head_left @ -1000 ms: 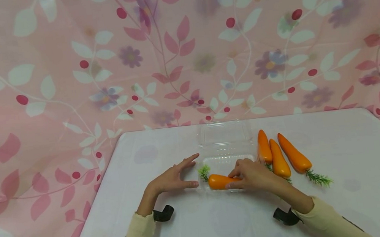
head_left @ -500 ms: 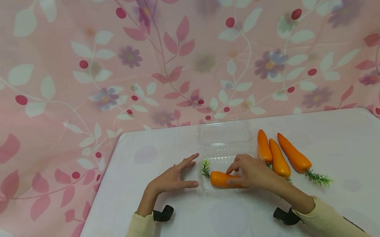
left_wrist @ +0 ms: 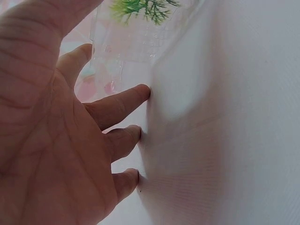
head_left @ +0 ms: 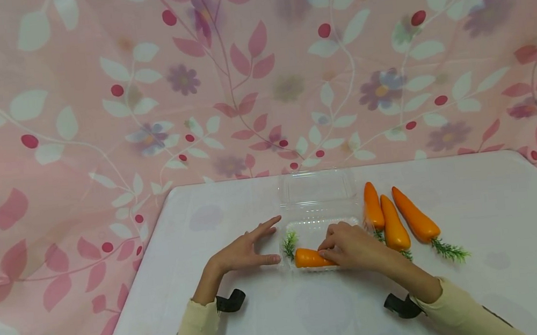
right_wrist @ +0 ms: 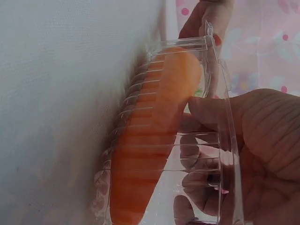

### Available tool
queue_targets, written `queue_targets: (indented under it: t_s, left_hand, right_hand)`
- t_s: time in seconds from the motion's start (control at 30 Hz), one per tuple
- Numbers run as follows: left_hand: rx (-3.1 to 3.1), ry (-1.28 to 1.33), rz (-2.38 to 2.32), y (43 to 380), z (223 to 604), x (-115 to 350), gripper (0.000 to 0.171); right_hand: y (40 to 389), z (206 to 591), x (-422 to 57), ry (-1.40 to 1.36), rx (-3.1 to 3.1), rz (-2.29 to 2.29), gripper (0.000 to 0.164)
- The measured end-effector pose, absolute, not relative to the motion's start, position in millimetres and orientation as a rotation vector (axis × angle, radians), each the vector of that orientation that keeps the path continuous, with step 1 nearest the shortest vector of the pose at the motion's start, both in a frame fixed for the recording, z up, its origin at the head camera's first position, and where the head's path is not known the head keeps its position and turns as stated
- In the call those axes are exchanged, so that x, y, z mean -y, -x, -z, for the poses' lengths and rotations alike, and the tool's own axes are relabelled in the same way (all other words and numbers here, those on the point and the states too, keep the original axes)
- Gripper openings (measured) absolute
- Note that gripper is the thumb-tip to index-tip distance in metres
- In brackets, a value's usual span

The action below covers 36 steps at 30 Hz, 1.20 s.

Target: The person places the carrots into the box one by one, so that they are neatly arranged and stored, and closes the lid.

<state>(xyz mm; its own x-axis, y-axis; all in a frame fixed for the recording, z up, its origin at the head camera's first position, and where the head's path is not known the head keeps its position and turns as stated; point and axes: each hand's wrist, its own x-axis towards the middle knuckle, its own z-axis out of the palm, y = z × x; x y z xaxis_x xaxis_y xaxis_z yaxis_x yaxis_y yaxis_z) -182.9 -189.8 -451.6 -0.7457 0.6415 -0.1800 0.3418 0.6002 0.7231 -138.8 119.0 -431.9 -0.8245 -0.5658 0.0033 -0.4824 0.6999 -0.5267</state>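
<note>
While right hand (head_left: pixel 354 245) pinches green-topped, tapered orange carrot (head_left: pixel 308 258) inside clear plastic hinged box (head_left: pixel 310 230), left hand (head_left: pixel 245 252) spread, holding nothing; three similar carrots (head_left: pixel 394 224) remain outside, lid (head_left: pixel 316 187) unclosed.

a pink floral backdrop (head_left: pixel 260 76), perhaps cloth, behind a white table (head_left: pixel 505 204)

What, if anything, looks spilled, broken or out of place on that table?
Nothing looks spilled or broken. One small oddity: the leafy top of the carrot in the clear box bends toward the back instead of continuing the carrot's line. The three other carrots lie loosely outside, to the right.
</note>
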Motion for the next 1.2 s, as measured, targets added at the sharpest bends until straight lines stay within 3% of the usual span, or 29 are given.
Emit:
queue_targets:
  t_s: [0.53, 1.2]
  left_hand:
    - [-2.397, -0.779, -0.965, 182, 451, 190, 0.093]
    - [-2.394, -0.772, -0.995, 181, 451, 190, 0.09]
  right_hand:
    - [140, 423, -126, 0.623, -2.747, 0.904, 0.017]
    - [144, 415, -160, 0.759, -2.925, 1.128, 0.021]
